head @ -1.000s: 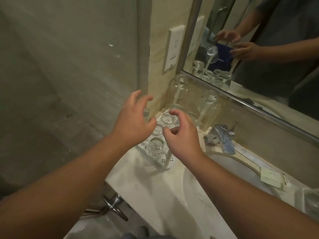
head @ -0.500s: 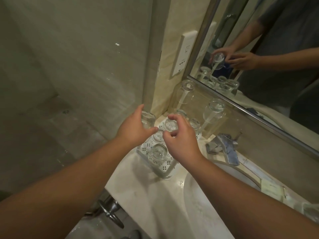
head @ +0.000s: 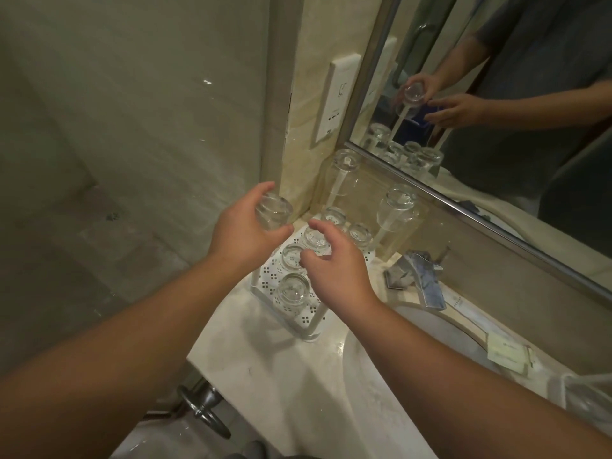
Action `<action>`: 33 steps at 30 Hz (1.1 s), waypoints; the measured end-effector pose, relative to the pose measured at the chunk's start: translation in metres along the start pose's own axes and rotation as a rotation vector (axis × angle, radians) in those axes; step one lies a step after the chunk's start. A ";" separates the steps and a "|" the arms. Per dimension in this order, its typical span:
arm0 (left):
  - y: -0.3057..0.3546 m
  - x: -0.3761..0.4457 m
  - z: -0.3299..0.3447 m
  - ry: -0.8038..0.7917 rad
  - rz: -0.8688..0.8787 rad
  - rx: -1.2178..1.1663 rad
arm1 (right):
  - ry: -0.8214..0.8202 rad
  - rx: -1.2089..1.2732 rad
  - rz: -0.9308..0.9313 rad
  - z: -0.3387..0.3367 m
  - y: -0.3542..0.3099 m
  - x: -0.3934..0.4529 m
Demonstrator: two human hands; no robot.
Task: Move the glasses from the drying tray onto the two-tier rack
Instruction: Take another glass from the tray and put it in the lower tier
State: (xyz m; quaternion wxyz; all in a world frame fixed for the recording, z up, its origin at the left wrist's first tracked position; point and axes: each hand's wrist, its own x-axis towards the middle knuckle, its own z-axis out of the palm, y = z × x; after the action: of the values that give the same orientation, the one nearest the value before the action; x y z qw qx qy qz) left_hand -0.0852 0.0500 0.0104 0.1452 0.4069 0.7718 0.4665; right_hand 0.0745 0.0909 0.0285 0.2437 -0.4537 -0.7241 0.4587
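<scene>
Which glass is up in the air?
The glass held in the left hand, lifted left of the tray. The other small glasses stand upside down on the tray, and two tall ones sit on the rack's posts.

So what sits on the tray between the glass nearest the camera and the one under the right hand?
In the head view, one more upturned glass stands on the drying tray between the nearest glass and the glass under the right hand.

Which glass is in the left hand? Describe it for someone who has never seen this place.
Start at the white perforated drying tray in the counter corner, below the mirror. Several upturned glasses stand on it. The glass in question is above its left back edge, lifted and tilted in the left hand; it alone is off the tray.
</scene>
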 end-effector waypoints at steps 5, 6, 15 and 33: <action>0.034 0.000 -0.008 0.033 0.070 -0.082 | -0.017 0.441 0.224 -0.004 -0.009 -0.006; 0.042 0.000 -0.009 0.029 0.082 -0.109 | -0.022 0.530 0.271 -0.006 -0.011 -0.007; 0.091 -0.022 -0.002 -0.097 0.156 -0.410 | -0.276 1.293 0.537 -0.025 -0.018 -0.023; 0.092 -0.054 -0.008 -0.208 0.286 -0.331 | -0.178 1.269 0.451 -0.061 -0.023 -0.040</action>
State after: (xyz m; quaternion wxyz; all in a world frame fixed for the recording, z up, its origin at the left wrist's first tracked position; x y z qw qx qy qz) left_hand -0.0106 0.0255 0.0833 0.2211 0.5285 0.6002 0.5581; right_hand 0.1308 0.0788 0.0796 0.3006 -0.3234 -0.2197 0.8699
